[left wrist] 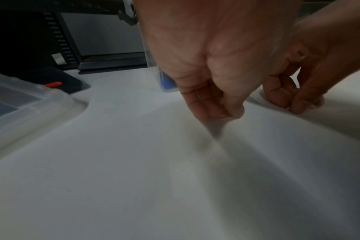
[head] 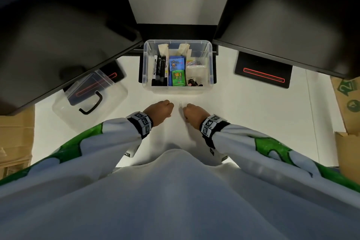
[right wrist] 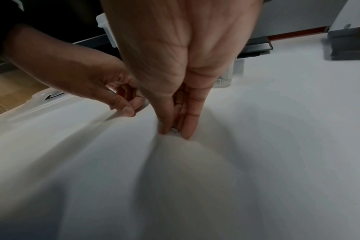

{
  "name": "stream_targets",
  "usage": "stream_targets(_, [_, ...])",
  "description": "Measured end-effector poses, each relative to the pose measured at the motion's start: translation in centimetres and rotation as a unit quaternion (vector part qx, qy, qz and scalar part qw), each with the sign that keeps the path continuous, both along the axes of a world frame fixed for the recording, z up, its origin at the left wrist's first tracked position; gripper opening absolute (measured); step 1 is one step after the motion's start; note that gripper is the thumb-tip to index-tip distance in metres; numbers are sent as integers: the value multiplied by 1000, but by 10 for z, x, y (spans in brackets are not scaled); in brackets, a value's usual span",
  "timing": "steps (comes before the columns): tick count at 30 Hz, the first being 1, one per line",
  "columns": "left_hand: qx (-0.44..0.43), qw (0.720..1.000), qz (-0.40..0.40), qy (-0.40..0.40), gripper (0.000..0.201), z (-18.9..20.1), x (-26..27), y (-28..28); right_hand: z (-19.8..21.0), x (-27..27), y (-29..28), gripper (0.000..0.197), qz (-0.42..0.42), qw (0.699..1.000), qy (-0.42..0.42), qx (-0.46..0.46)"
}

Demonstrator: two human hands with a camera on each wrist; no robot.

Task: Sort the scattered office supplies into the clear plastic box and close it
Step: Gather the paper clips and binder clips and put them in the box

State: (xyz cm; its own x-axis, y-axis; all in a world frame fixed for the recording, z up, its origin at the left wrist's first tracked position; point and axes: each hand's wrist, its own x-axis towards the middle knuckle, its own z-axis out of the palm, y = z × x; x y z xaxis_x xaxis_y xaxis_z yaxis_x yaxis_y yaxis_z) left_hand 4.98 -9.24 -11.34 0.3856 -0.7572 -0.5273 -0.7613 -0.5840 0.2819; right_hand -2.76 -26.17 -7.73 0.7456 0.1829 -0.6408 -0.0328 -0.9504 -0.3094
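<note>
The clear plastic box (head: 208, 60) stands open on the white table (head: 253, 115), holding black markers (head: 160, 70), blue and green packs (head: 176, 73) and clips. Its lid (head: 64, 107) with a black handle lies to the left. Both hands are down on the table just in front of the box. A thin silvery paper clip (head: 181, 104) lies between them. My right hand (right wrist: 175, 132) pinches a small silvery piece (right wrist: 174, 129), apparently that clip, against the tabletop. My left hand (left wrist: 220, 115) has thumb and fingers pinched together at the table, and nothing shows between them.
Two black monitors (head: 58, 25) overhang the back of the table, with black stand bases (head: 263, 70) marked in red on both sides of the box. Cardboard boxes (head: 348, 132) stand at the right and left table edges.
</note>
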Motion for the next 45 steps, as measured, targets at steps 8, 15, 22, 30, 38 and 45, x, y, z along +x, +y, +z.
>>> stream_targets(8, [-86, 995, 49, -1, 30, 15, 2, -35, -1, -16, -4, 41, 102, 991, -46, -69])
stream_targets(15, [-57, 998, 23, -18, 14, 13, 3, -44, -12, -25, -12, 46, 69, 992, -64, -79])
stream_targets(22, [-15, 999, 26, -42, 30, 18, -8, -41, -9, -19, -15, 36, 31, 995, -27, -93])
stream_targets(30, [-88, 995, 42, 31, 23, 44, -17, -39, 17, -22, -30, 7, -28, 999, 16, 31])
stream_targets(38, [-332, 900, 281, -19, 9, 139, 23, -84, 97, 20, -65, 5, -228, 952, -47, 198])
stream_targets(45, [-279, 898, 341, -4, 23, 143, 88, -124, 113, 97, -79, 15, -347, 903, -220, 127])
